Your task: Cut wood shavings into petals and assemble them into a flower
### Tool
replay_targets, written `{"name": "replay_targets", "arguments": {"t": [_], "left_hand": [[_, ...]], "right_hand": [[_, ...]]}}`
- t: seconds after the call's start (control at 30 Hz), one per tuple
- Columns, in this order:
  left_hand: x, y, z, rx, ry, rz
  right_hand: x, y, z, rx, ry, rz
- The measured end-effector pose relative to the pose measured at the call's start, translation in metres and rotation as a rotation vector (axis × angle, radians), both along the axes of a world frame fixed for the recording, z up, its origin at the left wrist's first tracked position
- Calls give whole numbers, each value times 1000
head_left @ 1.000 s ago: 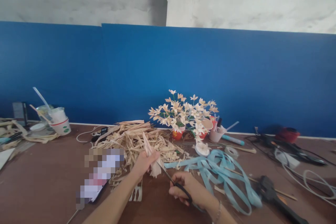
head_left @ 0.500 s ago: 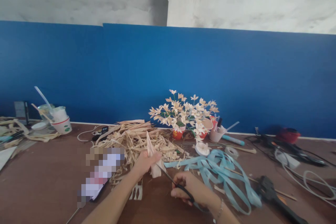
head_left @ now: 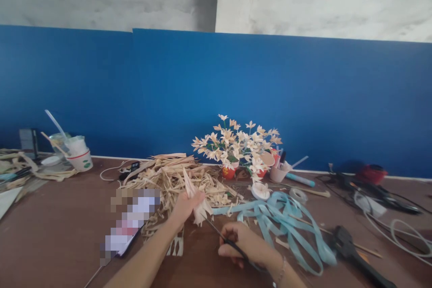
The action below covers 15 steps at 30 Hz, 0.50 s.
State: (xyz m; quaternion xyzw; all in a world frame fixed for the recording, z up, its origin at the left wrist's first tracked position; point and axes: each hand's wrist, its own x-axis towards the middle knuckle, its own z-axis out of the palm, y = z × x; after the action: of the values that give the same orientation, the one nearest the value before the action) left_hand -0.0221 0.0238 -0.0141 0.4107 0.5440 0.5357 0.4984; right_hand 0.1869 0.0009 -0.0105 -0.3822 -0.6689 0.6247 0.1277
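Between the thumb and fingers of my left hand (head_left: 188, 207) is a pale corn husk (head_left: 201, 210), its pointed tip up and its wide end hanging down. My right hand (head_left: 239, 243) is closed round the dark handles of a pair of scissors (head_left: 232, 244). The blades point up and left, their tips by the husk's lower edge. Whether the blades are apart I cannot make out. Behind my left hand lies a heap of dry husks (head_left: 168, 173). Small cut husk pieces (head_left: 175, 246) lie below my left wrist.
Husk flowers (head_left: 236, 144) in red pots stand at the back. Light blue ribbon (head_left: 286, 220) lies tangled right of my right hand, with a black glue gun (head_left: 354, 256) beyond. A blurred-out phone (head_left: 130, 229) lies left. White cables (head_left: 405, 234) and a paper cup (head_left: 81, 160) flank the table.
The husk and my left hand have shifted slightly, and the husk's lower edge now looks more ragged. The scissor tips have drawn back a little, down and right, from the husk.
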Motion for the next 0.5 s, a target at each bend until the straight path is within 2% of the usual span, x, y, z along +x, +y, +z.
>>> {"name": "replay_targets", "arguments": {"t": [0.27,0.5], "left_hand": [[0,1,-2,3,26,-61],[1,0,-1,-13,17,-36]], "right_hand": [[-2,-2,8,20,-52,-5],[-3,-2,10,17,-59,-13]]}}
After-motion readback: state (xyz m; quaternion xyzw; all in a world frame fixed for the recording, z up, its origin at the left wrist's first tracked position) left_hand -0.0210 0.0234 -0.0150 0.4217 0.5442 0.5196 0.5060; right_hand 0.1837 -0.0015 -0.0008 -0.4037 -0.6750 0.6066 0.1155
